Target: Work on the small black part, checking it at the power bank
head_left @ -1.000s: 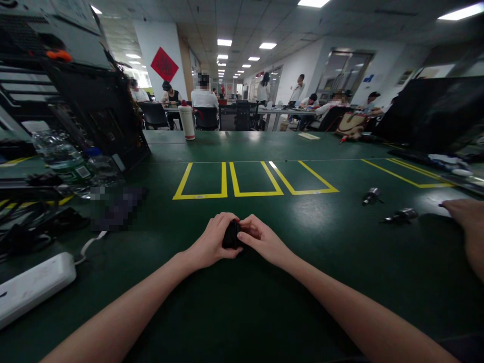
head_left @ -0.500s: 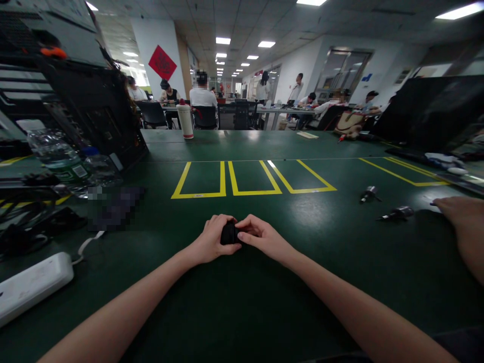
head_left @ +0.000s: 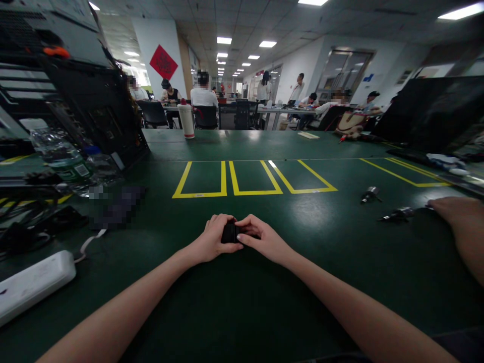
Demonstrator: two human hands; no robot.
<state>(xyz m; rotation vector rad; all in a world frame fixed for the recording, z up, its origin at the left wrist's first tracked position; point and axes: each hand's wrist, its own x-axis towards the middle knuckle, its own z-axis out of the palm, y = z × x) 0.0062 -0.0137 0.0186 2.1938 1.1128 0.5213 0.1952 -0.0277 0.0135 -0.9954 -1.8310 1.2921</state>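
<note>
Between my two hands is a small black object (head_left: 229, 233) with a rounded, block-like shape; its kind cannot be made out. My left hand (head_left: 212, 239) wraps it from the left, thumb along the near side and fingers over the far side. From the right, my right hand (head_left: 262, 237) pinches its edge with thumb and fingertips. Both hands are closed on it, low over the green table (head_left: 242, 302). Fingers and palm hide much of the object.
Yellow tape outlines (head_left: 200, 195) mark the table ahead. Two metal-and-black tools (head_left: 401, 214) lie at the right, near another person's hand (head_left: 449, 206). On the left are a white power strip (head_left: 38, 285), a water bottle (head_left: 62, 156) and an open computer case (head_left: 106, 116). A white cup (head_left: 186, 121) stands farther back.
My hands stay almost in place around the black object, with only a slight shift of the fingers. The other person's hand at the right has moved a little to the left.
</note>
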